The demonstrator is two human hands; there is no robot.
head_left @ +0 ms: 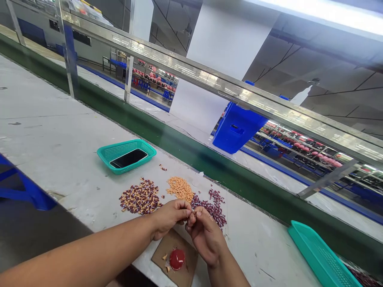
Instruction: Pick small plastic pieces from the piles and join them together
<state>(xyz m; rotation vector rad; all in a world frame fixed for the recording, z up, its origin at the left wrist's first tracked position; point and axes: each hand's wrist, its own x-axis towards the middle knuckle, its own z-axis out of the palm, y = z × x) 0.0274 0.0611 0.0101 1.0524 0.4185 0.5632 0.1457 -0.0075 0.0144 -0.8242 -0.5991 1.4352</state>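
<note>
Head view, looking forward and down along a grey-white bench (pixel 60 103). The left hand (pixel 169 217) and right hand (pixel 206 239) were held close together above the bench, their fingers narrowly closed. The left fingertips (pixel 187 207) pinched a tiny piece (pixel 191 213) at the meeting point of the hands. The right fingertips (pixel 194 217) met it from the other side, though whether they shared the grip could not be told. The piece lay almost hidden between the fingers, so its long axis and the way it pointed could not be made out. At this size, a pinch between the pads, with the hands braced close together, appeared the steadiest hold.

Just beyond the hands lay a mixed maroon-and-cream heap (pixel 140 196), an orange heap (pixel 180 189) and a maroon heap (pixel 211 209). Below the hands, a brown cardboard square (pixel 175 261) carried a glossy red dome (pixel 177 259) and a few orange bits (pixel 164 257). A teal plastic basket (pixel 125 142) held a smartphone (pixel 128 158); a second teal basket (pixel 299 235) sat at lower right. Beyond a green band (pixel 167 135) and a metal-framed glass rail (pixel 209 75) stood a blue crate (pixel 237 127).
</note>
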